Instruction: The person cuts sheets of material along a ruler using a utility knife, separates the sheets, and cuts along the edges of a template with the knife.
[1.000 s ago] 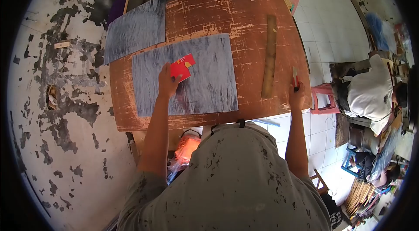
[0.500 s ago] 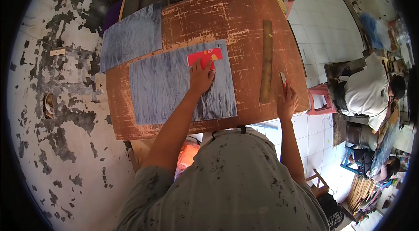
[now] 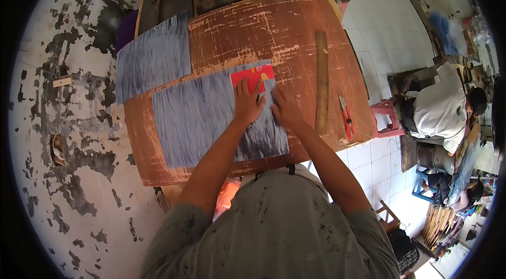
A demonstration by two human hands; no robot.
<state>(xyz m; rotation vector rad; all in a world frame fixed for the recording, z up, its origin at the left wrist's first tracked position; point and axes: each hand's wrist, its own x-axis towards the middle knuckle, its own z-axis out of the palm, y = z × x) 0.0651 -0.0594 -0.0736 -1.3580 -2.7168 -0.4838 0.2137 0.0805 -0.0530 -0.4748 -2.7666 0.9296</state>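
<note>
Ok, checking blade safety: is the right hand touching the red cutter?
Apart: the head view shows the brown strip and tabletop between the right hand and the red cutter.

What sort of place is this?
Probably a small craft workshop: a scratched reddish-brown work table bears a streaked grey rectangular sheet, with a slim red-handled cutting knife lying to its right.

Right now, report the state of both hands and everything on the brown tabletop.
red card: flat on nearer gray sheet
nearer gray sheet: flat, partly covered
farther gray sheet: flat, untouched
utility knife: lying loose, blade showing
long strip: flat, untouched
left hand: open, on red card
right hand: open, at nearer gray sheet's right edge
</note>
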